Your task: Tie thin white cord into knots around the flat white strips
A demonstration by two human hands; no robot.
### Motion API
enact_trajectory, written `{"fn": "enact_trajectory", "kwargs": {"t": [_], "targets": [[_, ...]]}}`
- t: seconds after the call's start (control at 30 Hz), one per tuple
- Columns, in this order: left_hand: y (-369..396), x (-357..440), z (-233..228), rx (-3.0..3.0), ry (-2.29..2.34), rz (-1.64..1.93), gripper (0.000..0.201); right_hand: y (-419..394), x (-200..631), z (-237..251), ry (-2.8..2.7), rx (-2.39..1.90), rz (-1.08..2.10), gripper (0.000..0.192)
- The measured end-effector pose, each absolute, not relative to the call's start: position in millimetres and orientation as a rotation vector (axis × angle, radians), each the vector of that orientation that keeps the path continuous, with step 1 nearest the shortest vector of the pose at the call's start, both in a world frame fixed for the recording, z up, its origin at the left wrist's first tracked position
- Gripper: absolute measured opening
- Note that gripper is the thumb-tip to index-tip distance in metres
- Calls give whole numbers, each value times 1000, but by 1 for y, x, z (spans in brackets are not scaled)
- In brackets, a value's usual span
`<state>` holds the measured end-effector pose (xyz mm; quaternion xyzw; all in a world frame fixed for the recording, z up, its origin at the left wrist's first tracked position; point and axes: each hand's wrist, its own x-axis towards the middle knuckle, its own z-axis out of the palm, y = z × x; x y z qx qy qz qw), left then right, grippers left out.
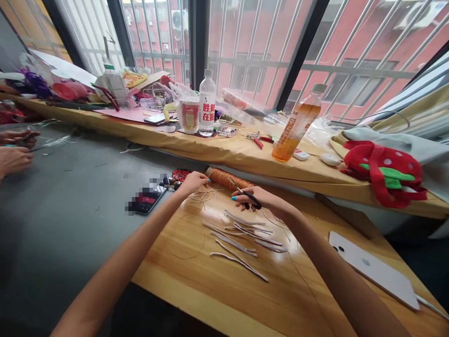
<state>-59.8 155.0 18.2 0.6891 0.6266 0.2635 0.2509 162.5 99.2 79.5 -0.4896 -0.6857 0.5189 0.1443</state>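
Note:
My right hand [261,197] has its fingers in the black handles of a pair of scissors [251,196], blades pointing up and left. At the far edge of the wooden table [182,290], my left hand [193,182] pinches what looks like a thin thread [210,173] between thumb and fingertip. Behind both hands lies a large spool of orange thread [224,176]. Several short, folded white cords [242,269] are spread over the tabletop just this side of the scissors. Loose pale thread pieces [205,196] lie below my left hand.
A white phone [377,269] with a cable lies at the right. Left of my hand are a dark phone [149,199] and a red flower patch [181,175]. The cloth-covered ledge holds a water bottle [207,105] and tilted tea bottle [298,124]. Another person's hands [16,154] appear far left.

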Motion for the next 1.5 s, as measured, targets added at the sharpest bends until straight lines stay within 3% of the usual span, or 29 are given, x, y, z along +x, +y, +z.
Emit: {"fn": "enact_trajectory", "kwargs": {"t": [0.37, 0.77, 1.2, 1.33, 1.5], "targets": [[120, -80, 19, 1523, 1311, 765, 38, 140, 116, 57, -2290, -1441, 1567, 48], [118, -84, 19, 1514, 1281, 718, 29, 140, 96, 54, -2231, -1363, 1534, 45], [121, -82, 21, 1519, 1406, 787, 24, 146, 97, 41, -2116, -1474, 1247, 43], [120, -86, 25, 1503, 1421, 1006, 23, 129, 114, 58, -2135, -1417, 1099, 30], [101, -89, 53, 1434, 1268, 1769, 22, 79, 185, 81, -2181, -1672, 446, 32]]}}
